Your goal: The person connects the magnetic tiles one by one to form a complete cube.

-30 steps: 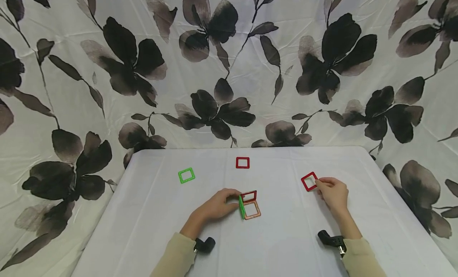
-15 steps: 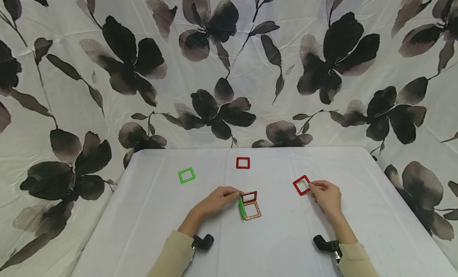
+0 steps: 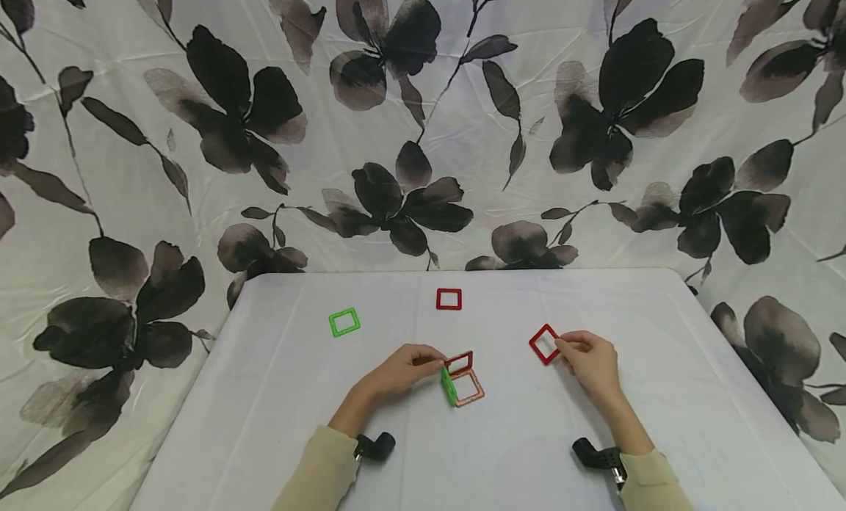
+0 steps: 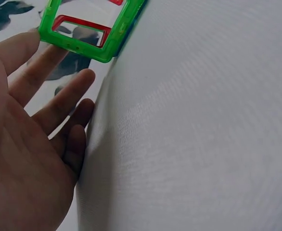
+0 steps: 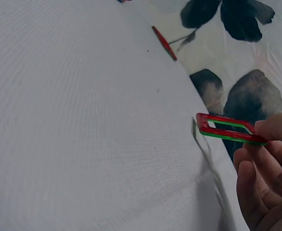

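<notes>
In the head view, a small structure of square magnetic tiles stands mid-table: an orange tile [image 3: 470, 401] lies flat, a green tile [image 3: 449, 388] stands on its left side and a red tile [image 3: 460, 362] at its back. My left hand [image 3: 399, 369] pinches the upper corner of the structure, thumb and index finger at the green tile [image 4: 78, 47] in the left wrist view; its other fingers are loosely spread. To the right, my right hand [image 3: 593, 364] pinches a loose red square tile [image 5: 227, 136] by one corner, raised over the table. Its lower edge looks green in the right wrist view.
Another red square tile [image 3: 449, 289] lies near the table's back edge. A green square tile [image 3: 335, 332] lies at the back left. The table [image 3: 502, 452] has a white cover, and a flower-printed cloth [image 3: 515, 203] hangs behind it.
My right hand has carried the red tile leftward and a little nearer, toward the structure. My left hand has shifted its fingers at the structure's corner; the structure has turned slightly.
</notes>
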`<state>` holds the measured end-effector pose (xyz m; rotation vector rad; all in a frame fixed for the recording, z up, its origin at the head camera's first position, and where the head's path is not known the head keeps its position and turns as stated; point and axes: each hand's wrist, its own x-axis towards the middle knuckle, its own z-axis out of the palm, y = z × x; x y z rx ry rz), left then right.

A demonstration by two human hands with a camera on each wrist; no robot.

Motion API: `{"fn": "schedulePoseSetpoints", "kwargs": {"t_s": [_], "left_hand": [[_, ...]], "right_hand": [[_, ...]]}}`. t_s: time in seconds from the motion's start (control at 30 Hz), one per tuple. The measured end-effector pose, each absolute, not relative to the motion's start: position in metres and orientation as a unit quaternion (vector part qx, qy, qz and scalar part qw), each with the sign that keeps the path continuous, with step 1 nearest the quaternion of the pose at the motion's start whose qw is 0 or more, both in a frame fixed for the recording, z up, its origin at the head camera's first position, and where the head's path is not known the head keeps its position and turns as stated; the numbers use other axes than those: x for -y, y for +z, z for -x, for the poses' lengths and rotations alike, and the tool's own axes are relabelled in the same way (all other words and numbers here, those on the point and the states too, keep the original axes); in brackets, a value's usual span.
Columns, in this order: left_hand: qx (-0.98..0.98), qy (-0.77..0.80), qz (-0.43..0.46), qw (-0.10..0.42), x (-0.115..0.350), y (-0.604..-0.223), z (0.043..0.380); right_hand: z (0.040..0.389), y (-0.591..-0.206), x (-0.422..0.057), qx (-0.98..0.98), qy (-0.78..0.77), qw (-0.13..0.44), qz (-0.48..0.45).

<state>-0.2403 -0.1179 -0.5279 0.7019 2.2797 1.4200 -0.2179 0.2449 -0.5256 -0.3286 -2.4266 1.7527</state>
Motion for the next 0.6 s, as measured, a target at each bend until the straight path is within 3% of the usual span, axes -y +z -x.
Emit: {"fn": "schedulePoseSetpoints", "kwargs": {"t_s": [0.37, 0.6], "left_hand": [[-0.800, 0.511, -0.250, 0.189, 0.115, -0.493, 0.223], [-0.802, 0.510, -0.254, 0.181, 0.116, -0.493, 0.220]], "right_hand": [[0.214, -0.525, -0.234, 0.810, 0.578, 0.050, 0.078], [0.209, -0.519, -0.219, 0.820, 0.566, 0.081, 0.019]]}}
